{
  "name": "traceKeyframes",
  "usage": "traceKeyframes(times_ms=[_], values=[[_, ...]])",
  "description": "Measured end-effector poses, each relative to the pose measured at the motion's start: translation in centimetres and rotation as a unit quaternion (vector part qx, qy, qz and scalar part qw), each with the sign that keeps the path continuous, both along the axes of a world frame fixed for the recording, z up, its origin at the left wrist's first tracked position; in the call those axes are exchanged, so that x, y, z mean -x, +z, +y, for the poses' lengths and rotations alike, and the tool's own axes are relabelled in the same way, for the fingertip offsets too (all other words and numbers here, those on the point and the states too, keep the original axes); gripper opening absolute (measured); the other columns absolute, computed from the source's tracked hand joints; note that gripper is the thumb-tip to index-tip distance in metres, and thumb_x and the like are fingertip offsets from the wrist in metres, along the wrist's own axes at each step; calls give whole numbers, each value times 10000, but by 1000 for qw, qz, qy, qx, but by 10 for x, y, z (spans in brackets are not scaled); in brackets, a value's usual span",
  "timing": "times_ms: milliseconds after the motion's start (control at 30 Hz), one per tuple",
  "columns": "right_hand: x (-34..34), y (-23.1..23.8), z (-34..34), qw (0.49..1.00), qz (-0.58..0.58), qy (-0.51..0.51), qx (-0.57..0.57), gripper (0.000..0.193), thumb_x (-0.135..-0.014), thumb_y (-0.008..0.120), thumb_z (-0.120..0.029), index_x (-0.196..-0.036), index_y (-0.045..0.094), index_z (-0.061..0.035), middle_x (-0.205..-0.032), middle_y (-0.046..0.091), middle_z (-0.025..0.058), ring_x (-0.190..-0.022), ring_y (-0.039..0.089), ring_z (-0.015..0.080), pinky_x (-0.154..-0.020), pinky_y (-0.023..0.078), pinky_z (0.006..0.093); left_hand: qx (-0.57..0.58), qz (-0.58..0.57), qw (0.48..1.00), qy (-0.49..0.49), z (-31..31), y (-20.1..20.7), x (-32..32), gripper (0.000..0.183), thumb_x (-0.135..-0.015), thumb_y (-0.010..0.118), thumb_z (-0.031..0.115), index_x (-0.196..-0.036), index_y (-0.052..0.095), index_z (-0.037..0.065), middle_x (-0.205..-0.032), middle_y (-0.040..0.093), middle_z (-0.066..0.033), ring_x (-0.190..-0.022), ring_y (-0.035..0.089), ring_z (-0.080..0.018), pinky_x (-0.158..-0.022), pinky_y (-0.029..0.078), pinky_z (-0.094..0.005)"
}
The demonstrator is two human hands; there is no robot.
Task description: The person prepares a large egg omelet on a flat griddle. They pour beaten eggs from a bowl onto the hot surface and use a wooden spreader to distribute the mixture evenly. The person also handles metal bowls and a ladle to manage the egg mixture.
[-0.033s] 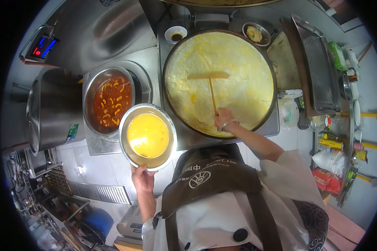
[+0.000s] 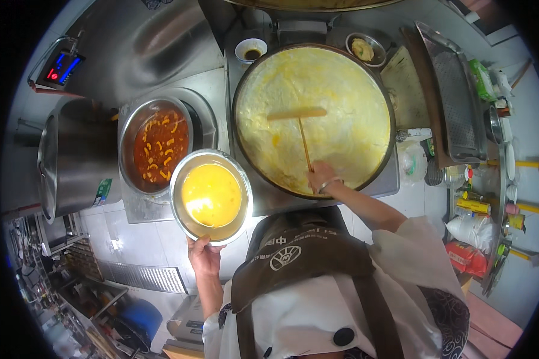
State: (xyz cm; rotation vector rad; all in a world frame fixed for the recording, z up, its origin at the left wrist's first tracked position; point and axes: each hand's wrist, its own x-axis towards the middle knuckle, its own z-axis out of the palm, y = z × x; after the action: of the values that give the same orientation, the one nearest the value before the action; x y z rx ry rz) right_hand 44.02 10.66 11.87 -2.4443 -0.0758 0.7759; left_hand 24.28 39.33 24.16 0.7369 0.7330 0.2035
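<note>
My left hand (image 2: pixel 203 254) holds a steel bowl (image 2: pixel 188 224) of beaten yellow egg by its near rim, out over the counter's front edge. My right hand (image 2: pixel 321 178) grips the handle of a wooden T-shaped spreader (image 2: pixel 299 119). Its crossbar lies flat on a thin pale-yellow crepe (image 2: pixel 347 96) that covers most of a large round griddle (image 2: pixel 384 157). The spreader's head sits near the griddle's middle, and my right hand is at the near rim.
A steel bowl of red sauce with yellow pieces (image 2: pixel 156 143) sits left of the griddle. A large steel pot (image 2: pixel 72 161) stands further left. Two small bowls (image 2: pixel 250 51) (image 2: pixel 364 49) sit behind the griddle. A metal tray (image 2: pixel 455 90) and bottles lie at the right.
</note>
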Motion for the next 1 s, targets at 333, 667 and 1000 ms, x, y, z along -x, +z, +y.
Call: traceKeyframes(times_ms=[333,667,1000], values=[[-133,3,-41,972,-196,-57,116,224,-770,547,-220,-755,581,1,-705,609,170,-694,612,290,-651,480,377,-24,29,999,29,-13,9,4,572,-696,488,-19,-1238,322,53,-1082,494,-170,-819,602,-303,-533,581,-359],[-183,42,-66,963,-135,55,225,240,-797,496,-224,-902,578,-24,-951,582,202,-904,556,335,-786,443,394,-40,65,996,55,-35,16,11,581,-698,479,-17,-1249,311,58,-1079,492,-167,-815,600,-292,-519,579,-344],[-145,56,-144,943,-100,125,292,206,-782,522,-217,-879,587,-48,-920,590,195,-904,558,327,-786,439,404,-39,51,998,24,-54,17,-11,544,-716,457,-31,-1235,321,57,-1041,513,-148,-806,602,-277,-520,575,-347]])
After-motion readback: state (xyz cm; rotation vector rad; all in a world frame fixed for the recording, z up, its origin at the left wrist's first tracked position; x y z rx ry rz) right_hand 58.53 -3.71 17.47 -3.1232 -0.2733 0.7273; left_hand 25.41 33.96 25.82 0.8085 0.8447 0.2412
